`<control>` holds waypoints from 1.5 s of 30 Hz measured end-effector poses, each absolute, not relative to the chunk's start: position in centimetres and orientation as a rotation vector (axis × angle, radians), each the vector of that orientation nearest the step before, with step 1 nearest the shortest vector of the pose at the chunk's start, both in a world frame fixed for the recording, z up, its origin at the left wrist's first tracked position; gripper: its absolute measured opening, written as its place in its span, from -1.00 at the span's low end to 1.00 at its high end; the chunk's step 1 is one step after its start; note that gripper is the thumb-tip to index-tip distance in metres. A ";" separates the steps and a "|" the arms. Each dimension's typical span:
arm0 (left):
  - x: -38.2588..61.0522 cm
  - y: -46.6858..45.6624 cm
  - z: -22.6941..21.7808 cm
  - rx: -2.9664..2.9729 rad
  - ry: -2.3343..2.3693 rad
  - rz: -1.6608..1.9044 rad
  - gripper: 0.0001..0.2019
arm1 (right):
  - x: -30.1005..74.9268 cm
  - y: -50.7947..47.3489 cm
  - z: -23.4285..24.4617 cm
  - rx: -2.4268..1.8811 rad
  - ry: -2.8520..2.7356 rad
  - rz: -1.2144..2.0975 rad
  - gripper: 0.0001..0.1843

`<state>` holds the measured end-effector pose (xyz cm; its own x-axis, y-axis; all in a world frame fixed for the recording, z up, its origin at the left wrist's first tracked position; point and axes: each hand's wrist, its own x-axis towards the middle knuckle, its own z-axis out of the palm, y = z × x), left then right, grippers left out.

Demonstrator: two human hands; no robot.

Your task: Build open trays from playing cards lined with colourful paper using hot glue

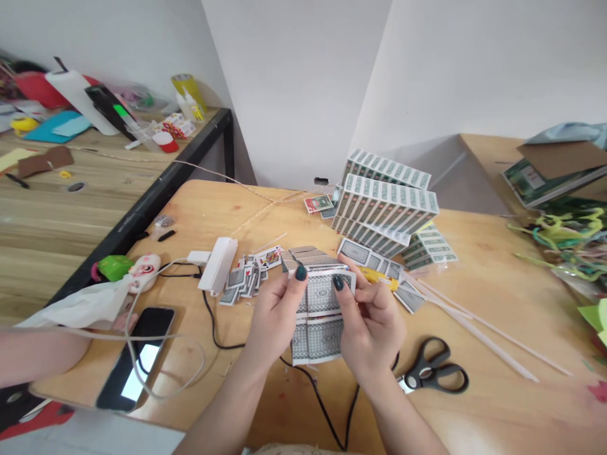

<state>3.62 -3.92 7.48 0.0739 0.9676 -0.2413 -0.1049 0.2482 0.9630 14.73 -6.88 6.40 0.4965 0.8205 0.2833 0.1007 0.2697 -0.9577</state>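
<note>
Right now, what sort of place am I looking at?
Probably a craft workspace: scissors and loose playing cards lie on a wooden table, while patterned cards are held above it.

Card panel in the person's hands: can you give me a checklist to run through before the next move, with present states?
1. Card panel held on both sides: ok, the left hand and right hand grip it.
2. Joins between its cards firm: cannot tell from this view.
3. Scissors set down: ok, but the right arm partly hides the blades.
4. Black cable out from under the arms: not ok, it runs beneath them.
5. Yellow object fully visible: not ok, the right hand partly covers it.
6. Loose cards sorted: not ok, they lie heaped.
</note>
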 end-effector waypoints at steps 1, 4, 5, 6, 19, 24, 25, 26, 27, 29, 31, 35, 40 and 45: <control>3.6 -4.0 7.5 1.001 1.158 1.024 -0.66 | 14.7 -6.9 6.3 -1.234 -0.951 0.600 -0.75; 3.9 -4.1 7.7 1.151 1.177 1.046 -0.69 | 14.6 -6.9 6.1 -1.232 -0.945 0.605 -0.76; 4.0 -4.2 7.8 1.190 1.211 1.063 -0.70 | 14.5 -7.0 6.0 -1.222 -0.937 0.611 -0.76; 4.1 -4.2 7.8 1.224 1.250 1.083 -0.70 | 14.4 -7.0 6.0 -1.211 -0.925 0.619 -0.76; 3.0 -2.9 7.1 0.816 1.052 0.977 -0.60 | 20.5 -5.2 6.1 -1.139 -1.473 0.956 -0.53; 2.9 -2.3 6.4 0.761 1.087 0.950 -0.61 | 19.9 -5.5 6.6 -1.300 -1.627 0.775 -0.65; 2.8 -2.4 6.6 0.797 1.112 0.962 -0.62 | 19.5 -5.8 6.9 -1.340 -1.602 0.664 -0.70; 2.7 -2.6 7.0 0.850 1.137 0.966 -0.63 | 19.2 -6.2 7.4 -1.381 -1.571 0.570 -0.74; 2.7 -2.8 7.5 0.919 1.165 0.965 -0.64 | 18.9 -6.6 7.9 -1.416 -1.552 0.536 -0.77; 2.7 -3.3 8.6 1.085 1.225 0.949 -0.66 | 18.4 -7.4 8.9 -1.461 -1.493 0.556 -0.78; 2.7 -3.7 9.5 1.258 1.301 0.967 -0.68 | 18.0 -7.9 9.7 -1.438 -1.403 0.656 -0.78; 2.8 -3.9 9.8 1.487 1.434 0.972 -0.67 | 17.4 -7.7 9.6 -1.367 -1.265 1.040 -0.82; 2.4 -3.8 9.5 1.354 1.292 0.901 -0.82 | 17.4 -6.7 7.8 -1.391 -0.923 1.232 -0.62; 1.9 -3.4 9.2 1.024 0.993 0.859 -0.70 | 18.1 -6.0 7.0 -1.198 -0.834 1.409 -0.57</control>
